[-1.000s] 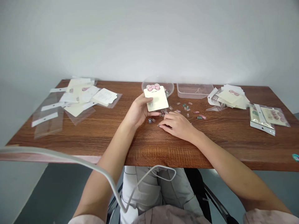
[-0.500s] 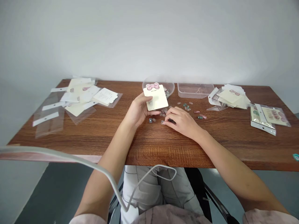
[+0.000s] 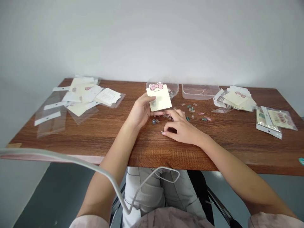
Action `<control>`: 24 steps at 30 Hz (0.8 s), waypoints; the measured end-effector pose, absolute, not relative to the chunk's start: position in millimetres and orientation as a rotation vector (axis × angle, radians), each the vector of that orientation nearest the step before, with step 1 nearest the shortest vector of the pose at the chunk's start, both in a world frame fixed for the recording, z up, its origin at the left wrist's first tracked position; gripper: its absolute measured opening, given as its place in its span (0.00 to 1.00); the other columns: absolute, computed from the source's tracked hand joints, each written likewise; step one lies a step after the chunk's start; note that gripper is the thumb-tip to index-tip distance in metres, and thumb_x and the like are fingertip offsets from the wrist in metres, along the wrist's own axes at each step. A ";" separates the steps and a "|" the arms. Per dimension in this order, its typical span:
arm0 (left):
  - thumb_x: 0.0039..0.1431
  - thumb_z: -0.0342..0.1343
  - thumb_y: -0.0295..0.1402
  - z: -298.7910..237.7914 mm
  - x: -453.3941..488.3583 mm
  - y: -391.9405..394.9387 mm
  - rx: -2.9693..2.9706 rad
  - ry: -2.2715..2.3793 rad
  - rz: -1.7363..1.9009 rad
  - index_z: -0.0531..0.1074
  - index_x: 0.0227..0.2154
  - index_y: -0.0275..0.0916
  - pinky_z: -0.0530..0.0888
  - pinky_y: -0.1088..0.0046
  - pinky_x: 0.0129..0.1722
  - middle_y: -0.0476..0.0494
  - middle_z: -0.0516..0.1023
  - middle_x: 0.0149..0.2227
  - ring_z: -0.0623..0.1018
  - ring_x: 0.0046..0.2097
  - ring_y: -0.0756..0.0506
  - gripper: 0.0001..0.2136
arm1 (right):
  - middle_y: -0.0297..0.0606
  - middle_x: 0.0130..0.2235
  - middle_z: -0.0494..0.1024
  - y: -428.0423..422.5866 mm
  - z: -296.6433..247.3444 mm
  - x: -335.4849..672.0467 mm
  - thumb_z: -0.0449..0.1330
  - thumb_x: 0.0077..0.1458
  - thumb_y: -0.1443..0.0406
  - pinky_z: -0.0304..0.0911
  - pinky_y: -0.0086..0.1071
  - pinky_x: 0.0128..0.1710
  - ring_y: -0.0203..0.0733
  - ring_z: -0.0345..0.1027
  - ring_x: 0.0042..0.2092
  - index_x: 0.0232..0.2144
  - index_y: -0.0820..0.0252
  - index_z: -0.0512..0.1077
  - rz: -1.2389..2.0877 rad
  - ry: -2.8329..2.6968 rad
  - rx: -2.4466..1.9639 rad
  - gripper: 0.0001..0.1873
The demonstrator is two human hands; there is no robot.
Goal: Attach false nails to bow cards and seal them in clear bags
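Observation:
My left hand grips a cream backing card with a pink bow top, its thumb over the front. A pale press-on nail lies on the card just below that thumb. Under the card, my right hand rests over a pile of press-on nails, index finger stretched to them and thumb apart, low by the table. A small greyish tip shows at the thumb; whether it is a loose nail I cannot make out. A dark press-on nail lies left of the pile.
Behind the card stand a round clear tub with nails in it and a rectangular clear box. Cards and clear bags spread at left. More cards and filled packets lie right. A white cable crosses in front.
My right hand has opened out, its index finger reaching forward while the thumb came nearer the table's front edge. The left hand still holds the card in nearly the same place.

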State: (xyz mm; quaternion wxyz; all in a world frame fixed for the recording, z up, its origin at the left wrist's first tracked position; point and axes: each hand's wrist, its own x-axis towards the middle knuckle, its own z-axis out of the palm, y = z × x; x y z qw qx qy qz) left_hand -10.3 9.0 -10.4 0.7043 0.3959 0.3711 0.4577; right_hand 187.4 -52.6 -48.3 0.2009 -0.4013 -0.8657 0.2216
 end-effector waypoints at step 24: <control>0.53 0.58 0.32 -7.5 -7.2 5.1 0.917 0.840 1.002 0.71 0.58 0.35 0.81 0.71 0.30 0.36 0.83 0.50 0.83 0.45 0.38 0.27 | 0.44 0.55 0.73 -54.9 -53.9 184.3 0.64 0.66 0.60 0.57 0.51 0.59 0.52 0.61 0.56 0.40 0.50 0.83 0.500 -2.546 -0.911 0.07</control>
